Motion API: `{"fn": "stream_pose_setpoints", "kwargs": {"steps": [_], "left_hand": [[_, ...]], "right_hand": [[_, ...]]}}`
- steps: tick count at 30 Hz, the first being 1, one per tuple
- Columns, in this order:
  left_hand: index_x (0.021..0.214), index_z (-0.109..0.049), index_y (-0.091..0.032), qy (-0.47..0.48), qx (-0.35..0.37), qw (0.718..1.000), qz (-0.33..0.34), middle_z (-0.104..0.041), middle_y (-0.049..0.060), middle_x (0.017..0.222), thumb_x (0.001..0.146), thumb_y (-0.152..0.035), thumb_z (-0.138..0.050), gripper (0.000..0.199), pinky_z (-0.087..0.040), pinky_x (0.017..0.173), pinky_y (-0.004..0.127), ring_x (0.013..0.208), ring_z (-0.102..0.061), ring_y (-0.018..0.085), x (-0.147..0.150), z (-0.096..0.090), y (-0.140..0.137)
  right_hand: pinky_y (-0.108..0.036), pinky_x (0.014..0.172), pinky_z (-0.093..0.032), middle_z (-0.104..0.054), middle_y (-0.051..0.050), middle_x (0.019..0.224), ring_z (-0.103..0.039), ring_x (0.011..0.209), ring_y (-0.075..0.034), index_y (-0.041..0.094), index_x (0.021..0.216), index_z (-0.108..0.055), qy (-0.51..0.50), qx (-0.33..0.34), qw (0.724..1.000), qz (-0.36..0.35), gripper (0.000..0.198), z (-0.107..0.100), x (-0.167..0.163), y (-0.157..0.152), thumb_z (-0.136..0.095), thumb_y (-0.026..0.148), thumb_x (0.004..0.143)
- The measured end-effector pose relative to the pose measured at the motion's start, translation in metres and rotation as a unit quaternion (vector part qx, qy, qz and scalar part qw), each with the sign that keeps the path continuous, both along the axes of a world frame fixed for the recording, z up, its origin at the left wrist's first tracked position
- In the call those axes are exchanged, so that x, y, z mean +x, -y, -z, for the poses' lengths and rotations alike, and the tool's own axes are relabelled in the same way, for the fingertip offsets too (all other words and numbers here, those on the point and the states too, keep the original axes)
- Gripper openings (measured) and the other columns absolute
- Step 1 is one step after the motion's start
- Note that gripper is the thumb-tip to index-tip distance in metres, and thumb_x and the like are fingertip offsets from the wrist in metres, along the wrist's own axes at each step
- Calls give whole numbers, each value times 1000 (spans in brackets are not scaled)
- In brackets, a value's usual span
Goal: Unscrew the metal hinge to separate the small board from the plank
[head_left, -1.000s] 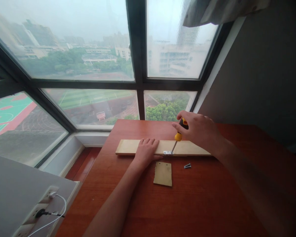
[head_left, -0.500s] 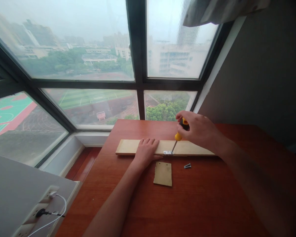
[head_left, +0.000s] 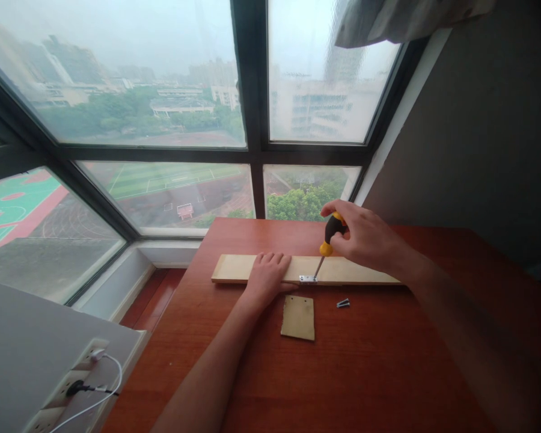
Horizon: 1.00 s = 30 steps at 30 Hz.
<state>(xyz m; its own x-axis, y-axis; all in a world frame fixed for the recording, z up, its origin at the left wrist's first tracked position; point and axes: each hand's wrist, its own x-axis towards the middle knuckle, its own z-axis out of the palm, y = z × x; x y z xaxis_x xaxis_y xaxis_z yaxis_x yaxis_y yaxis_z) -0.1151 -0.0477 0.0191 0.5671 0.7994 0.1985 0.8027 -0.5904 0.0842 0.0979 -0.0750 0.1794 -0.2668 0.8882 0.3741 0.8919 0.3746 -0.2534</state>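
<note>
A long pale wooden board [head_left: 234,269] lies across the table. My left hand [head_left: 267,278] holds it down, with the fingers over its top and the thumb along the front edge. Beside that thumb, a small metal hinge [head_left: 307,279] sits at the board's front edge. My right hand [head_left: 365,231] grips the top of a yellow and black screwdriver [head_left: 326,248], which leans to the right with its tip on the hinge's right end. In front of the board lie a small tan plate [head_left: 297,319] with two holes and a few loose screws [head_left: 343,304].
The reddish-brown wooden table [head_left: 365,373] stands against large windows [head_left: 162,192]. Grey fabric [head_left: 397,21] hangs at the upper right, before a dark wall [head_left: 469,132]. At the lower left, sockets [head_left: 79,385] carry a white cable [head_left: 117,373] and a black plug [head_left: 76,388].
The fingers of my right hand have shifted round the screwdriver's handle, so more of its black part shows. My left hand, the board and the loose screws stay in place.
</note>
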Motion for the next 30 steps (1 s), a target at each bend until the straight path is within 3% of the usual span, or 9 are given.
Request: {"fn": "stream_pose_setpoints", "kwargs": {"steps": [6,9,12,18,21,25,30], "left_hand": [[123,-50,-25,1,-3,1000,1,-59,10,118,68,-60,-71,68,-35,94,39,110,-52,29,-1,0,-1],[123,-49,-24,4,-3,1000,1,-59,10,118,69,-60,-70,68,-35,94,39,110,-52,29,-1,0,-1],[124,-49,-25,6,-6,1000,1,-59,10,118,70,-61,-69,68,-35,94,40,110,-52,29,-1,0,0],[124,-49,-26,5,-6,1000,0,-59,10,118,69,-59,-71,68,-35,95,40,110,-52,29,-1,1,0],[125,-48,-25,7,-1,1000,2,-59,10,118,68,-59,-71,70,-35,95,40,110,-52,29,-1,1,-1],[124,-49,-25,4,-2,1000,-2,-59,10,118,68,-59,-71,69,-35,94,40,110,-52,29,0,2,-1],[124,-50,-26,2,-4,1000,-3,-59,10,119,69,-59,-70,68,-35,95,41,110,-52,29,0,2,-1]], "right_hand": [[-31,56,-35,-69,-4,92,-60,71,-20,24,93,-61,60,42,994,83,23,2,-1,-1,-51,43,85],[-30,59,-38,-68,-4,96,-61,74,-19,23,97,-60,36,27,998,52,19,2,0,-2,-52,31,82],[-28,62,-41,-66,-4,104,-61,81,-18,21,105,-58,-7,1,1000,-6,31,1,0,-1,-54,20,75],[-30,55,-34,-68,-3,91,-59,70,-19,24,93,-61,48,47,995,75,22,1,-3,-1,-52,41,84],[-30,57,-34,-68,-3,93,-59,70,-18,24,94,-60,48,35,996,64,17,1,-2,-3,-51,33,83],[-27,57,-37,-66,-3,100,-58,72,-16,22,103,-55,10,-13,1000,15,29,-1,0,-1,-53,21,75],[-29,55,-34,-67,-3,90,-58,69,-18,24,91,-58,41,36,996,66,20,1,-1,-3,-54,41,82]]}}
